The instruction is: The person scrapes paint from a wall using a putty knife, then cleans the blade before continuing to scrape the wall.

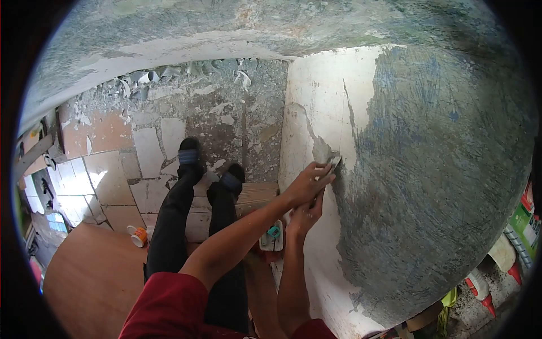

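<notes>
Both my hands are together at the wall on the right, on a scraper (336, 161) whose short flat blade meets the painted surface. My left hand (309, 183) is closed at the blade end, its fingers bent over the tool. Just below it, my right hand (305, 217) is closed around the lower end; the handle is hidden by the hands. Under the blade, white paint (333, 73) is cracked and partly lifted, with a loose grey flap (322, 150) beside the tip. To the right, the wall is bare, scratched grey plaster (423, 169).
Paint flakes and curled peelings (149, 78) litter the tiled floor (149, 150). An orange-and-white tub (138, 236) lies tipped near my leg. A brown board (93, 271) is at lower left. A small tray with a teal object (274, 231) sits by my arms. Red-tipped tubes (479, 285) lie lower right.
</notes>
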Action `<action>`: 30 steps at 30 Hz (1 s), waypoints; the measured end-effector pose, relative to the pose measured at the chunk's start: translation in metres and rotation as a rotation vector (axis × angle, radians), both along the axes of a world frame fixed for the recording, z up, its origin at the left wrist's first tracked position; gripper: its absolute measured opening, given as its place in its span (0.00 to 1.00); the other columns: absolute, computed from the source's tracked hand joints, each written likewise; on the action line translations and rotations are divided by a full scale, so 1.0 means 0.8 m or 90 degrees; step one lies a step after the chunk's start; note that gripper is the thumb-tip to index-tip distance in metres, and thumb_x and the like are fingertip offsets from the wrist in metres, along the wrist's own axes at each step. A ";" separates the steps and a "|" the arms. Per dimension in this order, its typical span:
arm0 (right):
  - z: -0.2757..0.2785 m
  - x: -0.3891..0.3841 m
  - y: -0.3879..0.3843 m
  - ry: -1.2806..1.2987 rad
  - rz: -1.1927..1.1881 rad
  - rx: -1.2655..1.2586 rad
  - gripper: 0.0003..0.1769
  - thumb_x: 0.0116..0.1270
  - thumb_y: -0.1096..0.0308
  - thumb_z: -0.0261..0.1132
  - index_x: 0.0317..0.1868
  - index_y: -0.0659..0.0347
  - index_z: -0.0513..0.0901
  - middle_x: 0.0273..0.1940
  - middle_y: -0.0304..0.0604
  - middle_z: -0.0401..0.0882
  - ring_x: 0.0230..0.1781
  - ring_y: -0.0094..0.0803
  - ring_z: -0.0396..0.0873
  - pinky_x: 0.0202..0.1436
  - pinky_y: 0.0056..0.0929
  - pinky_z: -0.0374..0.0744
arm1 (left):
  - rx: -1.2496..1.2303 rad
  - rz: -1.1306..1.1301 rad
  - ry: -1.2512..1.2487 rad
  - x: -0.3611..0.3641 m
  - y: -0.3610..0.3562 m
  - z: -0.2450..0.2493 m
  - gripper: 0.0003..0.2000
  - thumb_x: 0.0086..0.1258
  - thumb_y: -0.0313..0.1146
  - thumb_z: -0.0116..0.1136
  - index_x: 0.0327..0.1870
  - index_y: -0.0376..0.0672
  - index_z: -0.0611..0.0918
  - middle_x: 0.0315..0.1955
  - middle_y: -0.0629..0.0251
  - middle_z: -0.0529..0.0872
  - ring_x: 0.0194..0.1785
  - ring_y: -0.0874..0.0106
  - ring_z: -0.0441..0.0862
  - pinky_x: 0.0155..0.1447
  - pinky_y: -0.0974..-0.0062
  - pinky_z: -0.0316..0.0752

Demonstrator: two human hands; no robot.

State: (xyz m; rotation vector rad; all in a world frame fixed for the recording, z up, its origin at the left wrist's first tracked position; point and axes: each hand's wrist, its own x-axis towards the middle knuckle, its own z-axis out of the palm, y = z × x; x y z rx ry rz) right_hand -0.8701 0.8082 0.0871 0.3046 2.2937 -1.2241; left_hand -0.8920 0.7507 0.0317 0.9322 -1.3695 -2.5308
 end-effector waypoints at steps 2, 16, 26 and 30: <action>0.003 0.000 0.010 0.028 -0.006 0.006 0.28 0.72 0.67 0.50 0.71 0.56 0.58 0.36 0.37 0.70 0.25 0.19 0.65 0.24 0.19 0.63 | -0.001 -0.017 0.000 -0.002 0.016 -0.002 0.24 0.69 0.43 0.56 0.57 0.32 0.75 0.52 0.49 0.72 0.57 0.60 0.73 0.60 0.71 0.67; 0.007 -0.045 -0.020 -0.069 0.007 -0.005 0.26 0.74 0.66 0.47 0.71 0.52 0.60 0.21 0.29 0.65 0.14 0.13 0.58 0.14 0.18 0.56 | -0.043 0.006 -0.034 -0.032 -0.015 -0.019 0.25 0.68 0.48 0.55 0.56 0.35 0.76 0.52 0.51 0.75 0.56 0.62 0.73 0.60 0.69 0.66; -0.017 -0.048 -0.019 -0.041 0.028 -0.047 0.26 0.73 0.65 0.50 0.70 0.53 0.61 0.21 0.29 0.65 0.12 0.14 0.57 0.13 0.18 0.56 | -0.034 0.045 -0.077 -0.041 -0.010 -0.038 0.26 0.68 0.49 0.55 0.56 0.33 0.76 0.50 0.50 0.76 0.54 0.63 0.74 0.58 0.72 0.67; -0.029 -0.029 -0.015 -0.020 -0.003 -0.080 0.25 0.73 0.65 0.50 0.70 0.53 0.62 0.19 0.29 0.64 0.12 0.14 0.57 0.13 0.17 0.55 | -0.020 -0.020 -0.050 -0.022 -0.021 -0.031 0.25 0.68 0.48 0.55 0.56 0.35 0.77 0.49 0.52 0.76 0.54 0.64 0.74 0.58 0.72 0.66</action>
